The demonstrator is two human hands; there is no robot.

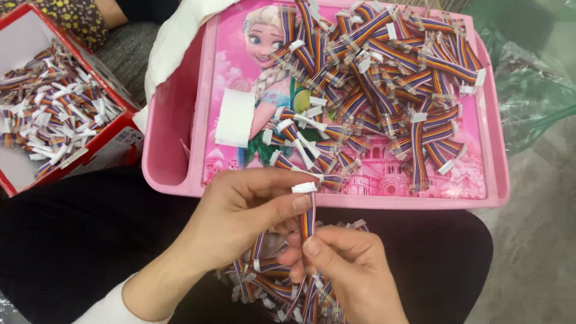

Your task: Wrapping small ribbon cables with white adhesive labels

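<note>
Cable (307,219), a short rainbow ribbon with a white plug at its top end, stands upright between both hands, just below the tray's near edge. Left hand (240,219) pinches the upper part, thumb against the plug and forefinger curled over it. Right hand (345,270) grips the lower part between thumb and fingers, and it also closes on a bunch (273,282) of the same cables that spills over the lap under the hands.

Beyond the hands lies a pink tray (174,126) with a cartoon picture on its floor. A heap (384,78) of more cables covers the tray's right half and far edge, and loose ones reach to the near edge, just beside the held plug. A white paper slip (235,118) lies flat left of the heap. A white cloth (174,42) hangs over the tray's far left corner.

Left of the tray sits a red box (129,111), well filled with cables. Green plastic film (528,90) is crumpled past the tray's right edge. The tray rests across a lap in black trousers (90,228); pale floor shows at right.
</note>
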